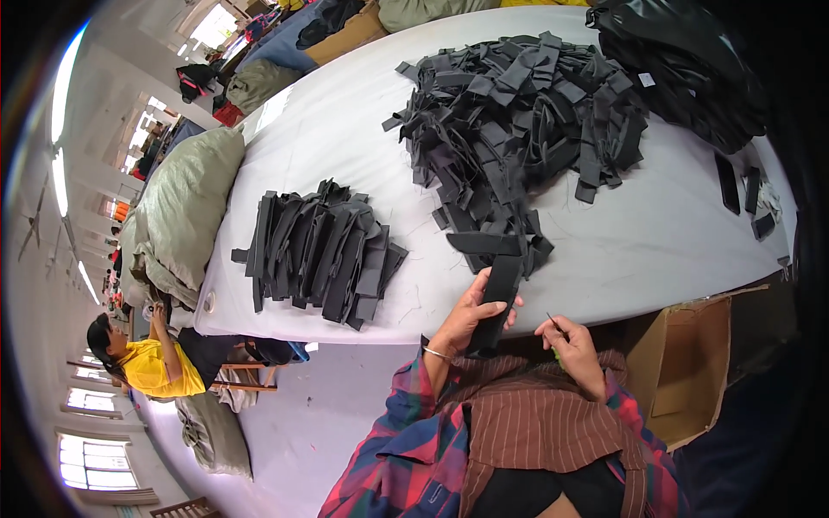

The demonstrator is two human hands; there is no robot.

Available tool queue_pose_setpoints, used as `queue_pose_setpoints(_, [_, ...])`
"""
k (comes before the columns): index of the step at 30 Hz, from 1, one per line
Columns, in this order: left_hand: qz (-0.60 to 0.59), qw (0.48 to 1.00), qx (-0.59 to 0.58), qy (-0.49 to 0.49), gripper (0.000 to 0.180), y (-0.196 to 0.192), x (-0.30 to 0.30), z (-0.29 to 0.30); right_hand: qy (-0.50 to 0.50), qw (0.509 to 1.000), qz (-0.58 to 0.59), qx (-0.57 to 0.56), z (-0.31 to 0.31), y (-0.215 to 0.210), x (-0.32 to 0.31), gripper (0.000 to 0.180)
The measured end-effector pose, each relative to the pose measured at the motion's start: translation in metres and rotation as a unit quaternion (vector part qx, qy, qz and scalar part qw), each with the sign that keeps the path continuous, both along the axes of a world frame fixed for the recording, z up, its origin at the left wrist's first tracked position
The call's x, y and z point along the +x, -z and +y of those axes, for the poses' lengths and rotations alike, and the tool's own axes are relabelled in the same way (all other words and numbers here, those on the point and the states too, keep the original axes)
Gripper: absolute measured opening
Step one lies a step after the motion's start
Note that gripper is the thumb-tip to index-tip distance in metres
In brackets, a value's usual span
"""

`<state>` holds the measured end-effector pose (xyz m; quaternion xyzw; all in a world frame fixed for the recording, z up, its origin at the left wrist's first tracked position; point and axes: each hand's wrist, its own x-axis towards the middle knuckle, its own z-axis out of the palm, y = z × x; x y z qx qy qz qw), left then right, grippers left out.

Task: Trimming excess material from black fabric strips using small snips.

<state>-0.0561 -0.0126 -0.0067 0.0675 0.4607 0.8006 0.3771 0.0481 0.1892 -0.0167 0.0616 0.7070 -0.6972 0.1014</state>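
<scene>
One blk strip (504, 283) in L hand (473, 312), R hand (576, 351) near

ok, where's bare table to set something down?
Mostly bare white table: right of the big dark strip heap, toward the open cardboard box; also between the heap and the smaller strip pile. Crowded: the heap's near end, just beyond the left hand.

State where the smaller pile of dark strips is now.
In the head view, the smaller pile lies left of centre on the white table, between the pale green sack and the larger pile.
</scene>
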Motion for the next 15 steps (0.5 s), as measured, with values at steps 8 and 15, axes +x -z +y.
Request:
queue_pose_setpoints(8, [0.024,0.998,-0.045,-0.038,0.030,0.010,0.000,-0.007,0.073,0.978,0.138,0.138,0.008,-0.025,-0.002,0.034])
queue_pose_setpoints(15, [0.013,0.955,-0.193,-0.225,0.042,0.017,0.011,-0.027,0.052,0.962,0.166,0.212,0.000,-0.035,-0.018,0.024])
